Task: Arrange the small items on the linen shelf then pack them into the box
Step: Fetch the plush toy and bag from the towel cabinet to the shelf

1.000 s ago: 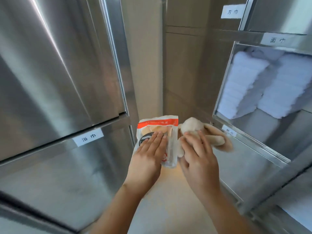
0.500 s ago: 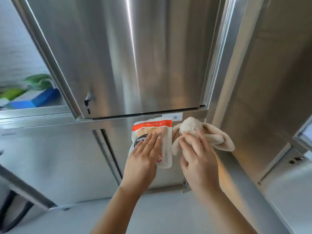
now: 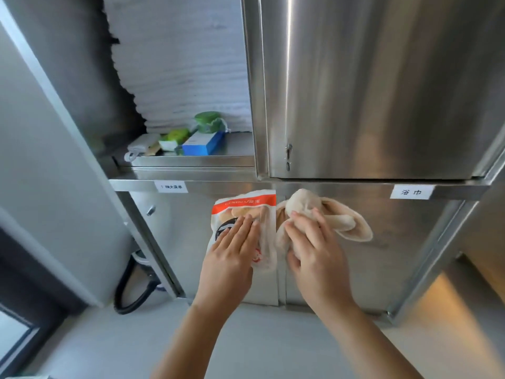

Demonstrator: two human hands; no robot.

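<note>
So, the open shelf (image 3: 191, 161) of the steel cabinet carries the small stuff: a white item (image 3: 142, 142) at the shelf's left end, a blue box (image 3: 203, 143) toward its right, and a green pouch (image 3: 209, 122) behind that. Below the shelf, a bit right, the left hand (image 3: 229, 258) lies flat, fingers straight, on an orange-topped packet (image 3: 246, 212). Further right, still below shelf level, the right hand (image 3: 314, 253) grips a beige plush (image 3: 328, 214) with floppy ears.

We see a steel shelf (image 3: 191, 161) carrying a blue box (image 3: 203, 143), a green pouch (image 3: 208, 122), a white case (image 3: 142, 143) and stacked white linen (image 3: 185, 64) behind.
</note>
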